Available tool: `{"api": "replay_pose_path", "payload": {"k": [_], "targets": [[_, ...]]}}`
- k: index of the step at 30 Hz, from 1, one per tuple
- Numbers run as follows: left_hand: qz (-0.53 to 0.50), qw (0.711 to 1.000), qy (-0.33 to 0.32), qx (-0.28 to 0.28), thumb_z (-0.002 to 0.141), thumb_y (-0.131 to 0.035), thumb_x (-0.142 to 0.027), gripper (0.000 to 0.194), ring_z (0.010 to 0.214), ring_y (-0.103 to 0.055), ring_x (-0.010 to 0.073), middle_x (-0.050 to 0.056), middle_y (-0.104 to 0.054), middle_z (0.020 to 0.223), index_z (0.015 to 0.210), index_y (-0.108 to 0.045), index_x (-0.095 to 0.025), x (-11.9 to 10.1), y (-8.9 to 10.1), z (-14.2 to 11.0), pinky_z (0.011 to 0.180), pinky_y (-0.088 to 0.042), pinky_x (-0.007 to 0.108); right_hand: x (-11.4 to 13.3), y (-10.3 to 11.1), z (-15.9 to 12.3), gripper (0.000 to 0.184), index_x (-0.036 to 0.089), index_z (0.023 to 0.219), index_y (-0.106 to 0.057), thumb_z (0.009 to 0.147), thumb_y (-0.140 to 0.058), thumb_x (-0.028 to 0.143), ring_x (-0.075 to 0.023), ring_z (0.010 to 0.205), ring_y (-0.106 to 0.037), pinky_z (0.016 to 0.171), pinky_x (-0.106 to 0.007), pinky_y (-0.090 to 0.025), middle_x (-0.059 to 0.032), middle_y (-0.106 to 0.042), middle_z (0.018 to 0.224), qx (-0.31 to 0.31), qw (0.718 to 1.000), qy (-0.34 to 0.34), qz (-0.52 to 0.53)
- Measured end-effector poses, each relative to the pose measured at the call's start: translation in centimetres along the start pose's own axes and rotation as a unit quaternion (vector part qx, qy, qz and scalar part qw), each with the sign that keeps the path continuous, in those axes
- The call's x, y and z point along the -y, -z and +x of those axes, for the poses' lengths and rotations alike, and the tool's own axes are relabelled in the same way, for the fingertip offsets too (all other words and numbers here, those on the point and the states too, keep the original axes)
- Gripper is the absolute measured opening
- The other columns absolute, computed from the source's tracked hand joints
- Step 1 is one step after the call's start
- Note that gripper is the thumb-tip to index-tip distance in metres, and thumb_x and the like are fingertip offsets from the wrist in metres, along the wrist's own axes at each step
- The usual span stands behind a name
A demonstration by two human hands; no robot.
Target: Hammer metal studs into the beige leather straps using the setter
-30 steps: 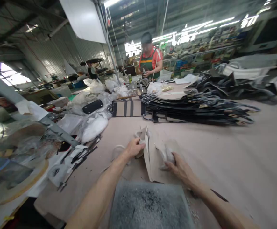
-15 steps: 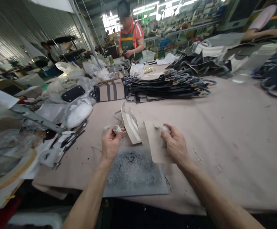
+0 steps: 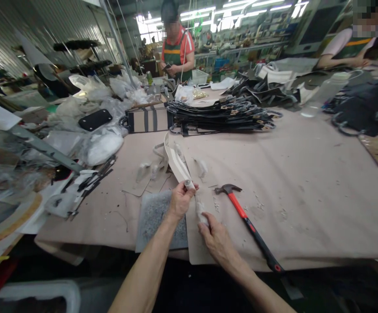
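Note:
My left hand is closed, with its thumb and fingers pinching a small whitish wrapped roll, round end up. Just below and to the right, my right hand is closed around a pale, plastic-wrapped piece that looks like part of a bag handle. Under the hands lies a flat beige panel, reaching the table's front edge. Beyond them a beige striped bag piece stands tilted. A speckled grey slab lies under my left forearm. A claw hammer with a red and black handle rests to the right.
A stack of black bag pieces lies across the table's back. Plastic bags and dark strips crowd the left. A clear bottle and dark bags are back right. One co-worker stands beyond the table, another sits right.
My hands have come closer together, the right one moving down and left. The beige panel lies nearer the front edge. The hammer now shows on the table at right.

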State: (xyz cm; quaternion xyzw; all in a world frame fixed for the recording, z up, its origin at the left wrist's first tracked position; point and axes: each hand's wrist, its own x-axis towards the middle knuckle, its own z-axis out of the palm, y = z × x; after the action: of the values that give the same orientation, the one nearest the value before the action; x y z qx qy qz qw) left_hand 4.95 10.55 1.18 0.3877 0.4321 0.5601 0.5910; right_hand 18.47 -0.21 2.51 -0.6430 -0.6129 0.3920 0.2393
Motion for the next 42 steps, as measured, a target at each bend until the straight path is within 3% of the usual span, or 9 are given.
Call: {"api": "replay_pose_path", "payload": {"k": [8, 13, 17, 24, 26, 29, 34, 39, 42], "targets": [[0.037, 0.999, 0.007, 0.017, 0.071, -0.08, -0.049, 0.046, 0.088, -0.071, 0.0214, 0.006, -0.075, 0.093, 0.1, -0.062, -0.017, 2.7, 0.2, 0.6, 0.086, -0.054, 0.033, 0.2, 0.4, -0.2, 0.052, 0.016, 0.125, -0.058, 0.092, -0.043, 0.053, -0.0266, 0.086, -0.064, 0.08, -0.04, -0.049, -0.0105, -0.068, 0.094, 0.003, 1.0, 0.0, 0.022], [0.06, 0.998, 0.012, 0.027, 0.074, -0.078, -0.048, 0.043, 0.089, -0.07, 0.0214, 0.005, -0.074, 0.093, 0.1, -0.062, -0.018, 2.0, 0.3, 0.3, 0.087, -0.054, 0.033, -2.3, 3.1, 0.5, 0.044, 0.019, 0.123, -0.056, 0.096, -0.044, 0.052, -0.0248, 0.097, -0.061, 0.086, -0.04, -0.05, -0.0109, -0.063, 0.109, -0.116, 0.992, 0.039, 0.017], [0.104, 0.994, 0.005, 0.038, 0.077, -0.075, -0.047, 0.039, 0.09, -0.07, 0.0217, 0.005, -0.074, 0.094, 0.1, -0.063, -0.018, 2.0, 0.4, 0.3, 0.083, -0.053, 0.031, -5.7, 6.3, 1.1, 0.04, 0.017, 0.119, -0.055, 0.096, -0.044, 0.047, -0.0308, 0.106, -0.056, 0.093, -0.046, -0.047, -0.0155, -0.06, 0.113, -0.202, 0.962, 0.059, -0.174], [0.137, 0.989, -0.007, 0.06, 0.08, -0.071, -0.042, 0.03, 0.087, -0.068, 0.0206, 0.006, -0.074, 0.094, 0.097, -0.064, -0.018, 2.7, 0.9, 0.7, 0.079, -0.05, 0.029, -9.7, 8.3, 0.5, 0.025, 0.016, 0.109, -0.053, 0.094, -0.048, 0.036, -0.0293, 0.086, -0.059, 0.072, -0.039, -0.044, -0.0121, -0.056, 0.098, -0.076, 0.926, -0.076, -0.362], [0.152, 0.986, -0.013, 0.074, 0.08, -0.07, -0.04, 0.028, 0.087, -0.067, 0.0203, 0.005, -0.074, 0.093, 0.097, -0.064, -0.018, 2.8, 1.0, 0.9, 0.08, -0.05, 0.029, -9.8, 8.5, 0.6, 0.017, 0.018, 0.103, -0.052, 0.091, -0.049, 0.03, -0.0269, 0.083, -0.058, 0.07, -0.038, -0.043, -0.0095, -0.056, 0.093, -0.07, 0.944, -0.108, -0.304], [0.174, 0.98, -0.022, 0.09, 0.081, -0.068, -0.035, 0.024, 0.088, -0.066, 0.0202, 0.005, -0.074, 0.093, 0.098, -0.065, -0.019, 2.9, 0.9, 0.9, 0.082, -0.049, 0.029, -9.0, 8.9, 1.0, 0.01, 0.02, 0.091, -0.05, 0.083, -0.052, 0.026, -0.0203, 0.068, -0.054, 0.062, -0.034, -0.043, -0.0019, -0.051, 0.075, -0.008, 0.981, -0.194, -0.03], [0.213, 0.975, -0.046, 0.045, 0.08, -0.066, -0.029, 0.018, 0.084, -0.066, 0.0206, 0.006, -0.074, 0.092, 0.095, -0.066, -0.019, 2.7, 0.0, 0.1, 0.078, -0.049, 0.029, -5.3, 9.2, 1.2, 0.02, 0.022, 0.09, -0.047, 0.08, -0.055, 0.037, -0.0094, 0.045, -0.039, 0.043, -0.025, -0.038, 0.0057, -0.046, 0.067, 0.057, 0.908, -0.271, 0.315], [0.22, 0.972, -0.066, 0.059, 0.079, -0.065, -0.025, 0.017, 0.084, -0.065, 0.0204, 0.005, -0.073, 0.092, 0.095, -0.068, -0.019, 2.7, 0.0, -0.4, 0.079, -0.048, 0.03, -0.5, 10.3, 0.5, 0.034, 0.025, 0.079, -0.042, 0.09, -0.044, 0.057, -0.0127, 0.046, -0.044, 0.046, -0.027, -0.034, 0.0043, -0.047, 0.06, -0.093, 0.986, -0.066, 0.118], [0.219, 0.969, -0.081, 0.075, 0.079, -0.065, -0.024, 0.018, 0.086, -0.063, 0.0203, 0.005, -0.072, 0.093, 0.095, -0.068, -0.019, 2.8, 0.3, -0.4, 0.079, -0.047, 0.029, 0.5, 11.2, 0.4, 0.032, 0.025, 0.077, -0.039, 0.094, -0.039, 0.052, -0.0141, 0.047, -0.038, 0.05, -0.03, -0.026, 0.0029, -0.045, 0.055, -0.143, 0.981, 0.084, -0.104]]}}
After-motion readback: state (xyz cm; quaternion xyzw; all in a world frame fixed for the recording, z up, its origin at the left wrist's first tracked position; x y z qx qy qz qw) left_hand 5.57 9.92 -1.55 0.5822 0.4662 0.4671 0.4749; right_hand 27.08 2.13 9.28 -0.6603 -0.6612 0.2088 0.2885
